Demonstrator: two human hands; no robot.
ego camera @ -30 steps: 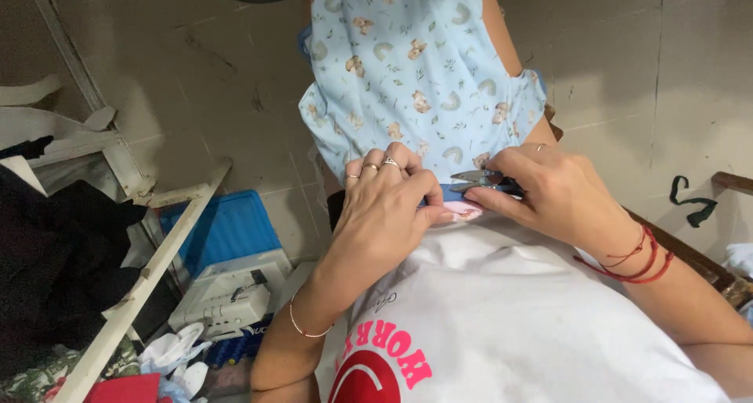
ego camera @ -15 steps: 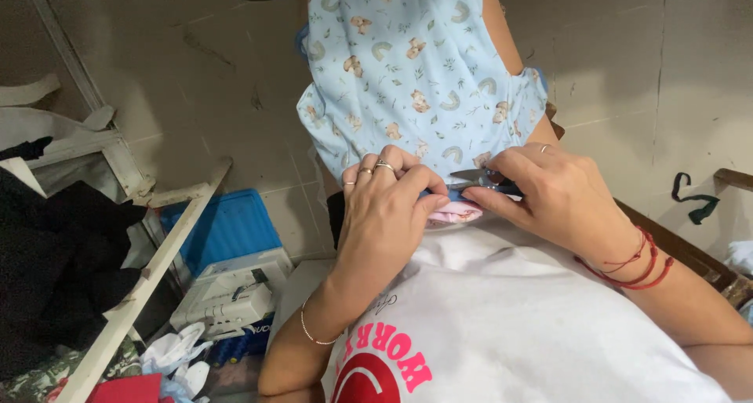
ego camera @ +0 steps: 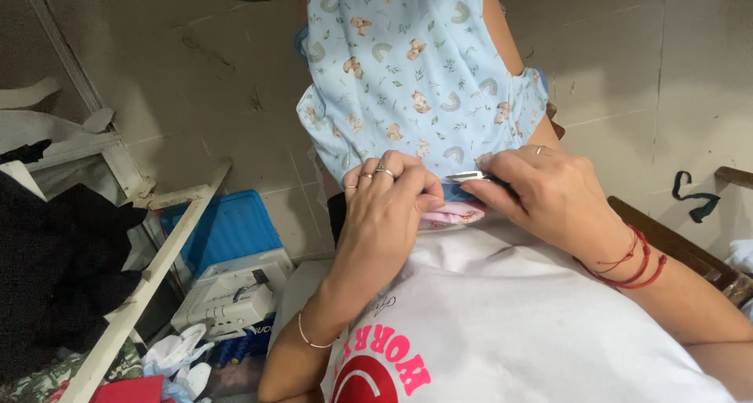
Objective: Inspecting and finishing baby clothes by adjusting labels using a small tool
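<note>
A light blue garment (ego camera: 408,66) printed with small bears and rainbows hangs over my knee, its hem toward me. My left hand (ego camera: 388,207), with rings on two fingers, pinches the hem where a pink fabric edge (ego camera: 451,213) shows. My right hand (ego camera: 549,195), red threads at the wrist, grips a small metal thread snipper (ego camera: 469,176) whose tip rests on the hem beside the left fingers. Both hands lie over my white shirt (ego camera: 502,324) with pink lettering.
A blue plastic crate (ego camera: 227,226) and a white machine (ego camera: 231,289) sit on the tiled floor at left. A white wooden slat (ego camera: 149,277) leans across dark cloth (ego camera: 55,270). A wooden seat edge (ego camera: 667,242) is at right.
The view has shifted slightly; both hands stay at the hem, with the left fingers curled a little tighter over the pink edge.
</note>
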